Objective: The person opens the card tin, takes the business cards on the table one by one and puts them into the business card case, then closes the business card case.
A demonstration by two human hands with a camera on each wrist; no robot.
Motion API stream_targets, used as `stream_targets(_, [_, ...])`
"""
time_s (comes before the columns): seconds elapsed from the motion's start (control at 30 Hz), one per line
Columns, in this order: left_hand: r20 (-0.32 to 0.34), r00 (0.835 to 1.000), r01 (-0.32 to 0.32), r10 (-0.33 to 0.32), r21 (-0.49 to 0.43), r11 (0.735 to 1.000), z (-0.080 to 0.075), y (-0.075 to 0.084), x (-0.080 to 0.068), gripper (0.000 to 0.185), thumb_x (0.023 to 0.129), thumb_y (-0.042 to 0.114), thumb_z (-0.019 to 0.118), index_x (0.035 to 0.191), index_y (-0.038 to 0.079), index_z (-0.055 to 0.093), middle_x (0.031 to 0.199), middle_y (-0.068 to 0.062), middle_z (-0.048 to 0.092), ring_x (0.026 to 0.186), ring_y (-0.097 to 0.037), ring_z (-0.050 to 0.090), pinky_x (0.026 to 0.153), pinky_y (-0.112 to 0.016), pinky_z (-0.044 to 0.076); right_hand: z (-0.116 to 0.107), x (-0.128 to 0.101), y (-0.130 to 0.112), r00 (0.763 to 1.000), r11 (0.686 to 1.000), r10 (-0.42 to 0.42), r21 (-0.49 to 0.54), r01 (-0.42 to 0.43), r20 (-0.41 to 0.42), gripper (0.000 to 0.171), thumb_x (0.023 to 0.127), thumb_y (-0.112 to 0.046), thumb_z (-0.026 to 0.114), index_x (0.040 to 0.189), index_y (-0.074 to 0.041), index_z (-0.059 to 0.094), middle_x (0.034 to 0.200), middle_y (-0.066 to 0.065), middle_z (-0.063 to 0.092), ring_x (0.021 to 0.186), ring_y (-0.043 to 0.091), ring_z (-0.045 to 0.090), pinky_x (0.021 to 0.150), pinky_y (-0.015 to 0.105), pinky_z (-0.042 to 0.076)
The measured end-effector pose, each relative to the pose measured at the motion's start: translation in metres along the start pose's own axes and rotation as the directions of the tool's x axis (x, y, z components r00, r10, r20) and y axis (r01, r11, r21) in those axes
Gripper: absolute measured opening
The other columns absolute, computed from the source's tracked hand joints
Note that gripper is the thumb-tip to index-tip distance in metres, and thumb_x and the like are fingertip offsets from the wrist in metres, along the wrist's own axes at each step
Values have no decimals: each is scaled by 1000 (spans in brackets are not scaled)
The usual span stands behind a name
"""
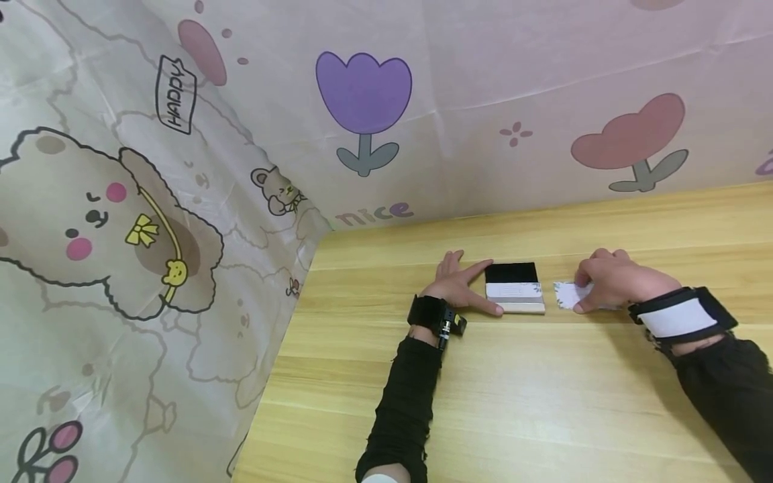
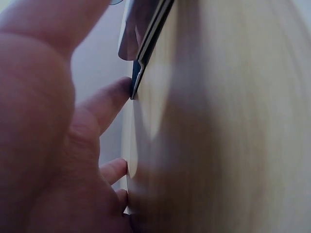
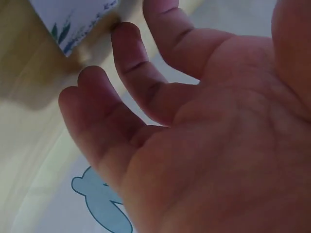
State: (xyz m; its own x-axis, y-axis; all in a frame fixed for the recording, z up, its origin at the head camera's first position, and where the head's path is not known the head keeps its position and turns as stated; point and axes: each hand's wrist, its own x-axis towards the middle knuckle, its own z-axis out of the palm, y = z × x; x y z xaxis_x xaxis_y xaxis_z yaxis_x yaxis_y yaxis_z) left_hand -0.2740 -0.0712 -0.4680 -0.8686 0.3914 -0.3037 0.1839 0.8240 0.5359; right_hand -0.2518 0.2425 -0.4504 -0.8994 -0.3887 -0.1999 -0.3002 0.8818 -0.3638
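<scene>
My left hand (image 1: pixel 455 287) lies with its fingers spread at the left side of a small flat case (image 1: pixel 510 274), its index finger at the upper corner and thumb at the lower one. The case has a black upper panel. Across its lower part lies a white printed card (image 1: pixel 513 290) with leaf decoration. In the left wrist view a fingertip touches the dark edge of the case (image 2: pixel 137 80). To the right, my right hand (image 1: pixel 622 278) pinches a white card (image 1: pixel 565 296) with blue-green leaf corners between thumb and index finger. The hand covers part of this card.
Both hands are over a light wooden table (image 1: pixel 513 389). A cloth (image 1: pixel 471 100) with printed flowers hangs along its far edge. Another cloth (image 1: pixel 229 235), printed with bears, hangs at the left edge.
</scene>
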Motion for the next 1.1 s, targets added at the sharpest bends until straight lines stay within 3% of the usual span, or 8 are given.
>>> stream_targets(0.2, [2, 1000, -1, 1, 8, 1000, 0, 0, 0, 108, 69, 59, 91, 158, 54, 31, 174, 1, -5, 158, -20, -14, 124, -62, 9, -3, 3, 3, 1000, 1000, 19, 23, -19, 24, 76, 70, -42, 95, 115, 10, 64, 107, 25, 67, 89, 40, 55, 72, 48, 49])
stream_targets(0.5, [3, 1000, 5, -5, 28, 1000, 1, 0, 0, 107, 70, 60, 91, 158, 54, 31, 173, 0, -4, 158, -21, -14, 124, -62, 9, -3, 3, 15, 994, 998, 57, 36, -61, 97, 86, 71, -58, 90, 113, 12, 63, 96, 19, 65, 81, 35, 54, 65, 40, 50])
stream_targets(0.6, [-1, 1000, 12, -12, 25, 1000, 1, 0, -1, 107, 69, 60, 91, 158, 54, 32, 173, 0, -4, 158, -21, -13, 123, -63, 10, -3, 4, 16, 993, 994, 58, 89, -67, 102, 85, 73, -54, 90, 114, 13, 59, 95, 19, 62, 81, 34, 54, 63, 38, 50])
stream_targets(0.73, [-2, 1000, 16, -16, 22, 1000, 2, 0, -2, 107, 69, 60, 91, 158, 54, 32, 174, 0, -4, 158, -21, -12, 123, -63, 11, -5, 5, 13, 999, 984, 27, 175, -31, 26, 59, 84, -30, 88, 112, 10, 54, 97, 20, 61, 81, 33, 55, 65, 40, 49])
stream_targets(0.83, [-1, 1000, 13, -13, 22, 1000, 2, 0, -2, 107, 69, 60, 91, 158, 55, 31, 174, 1, -4, 158, -21, -13, 123, -63, 11, -9, 5, 9, 998, 981, -3, 194, 17, -70, 41, 93, -13, 78, 114, 9, 51, 102, 28, 62, 83, 35, 56, 70, 45, 49])
stream_targets(0.97, [1, 1000, 2, -2, 16, 1000, 1, -1, 0, 107, 69, 59, 91, 158, 54, 31, 174, 1, -4, 158, -20, -13, 123, -63, 10, -13, 7, 3, 990, 976, 5, 216, 26, -143, 39, 103, -15, 63, 125, 13, 48, 112, 38, 61, 85, 35, 58, 74, 49, 49])
stream_targets(1.1, [3, 1000, -4, 4, 11, 1000, 0, 0, 0, 108, 69, 59, 91, 158, 53, 31, 174, 1, -5, 158, -20, -13, 123, -63, 9, -13, 10, -4, 986, 966, 22, 256, 22, -166, 47, 109, -21, 49, 136, 16, 43, 109, 35, 62, 83, 34, 60, 74, 50, 50])
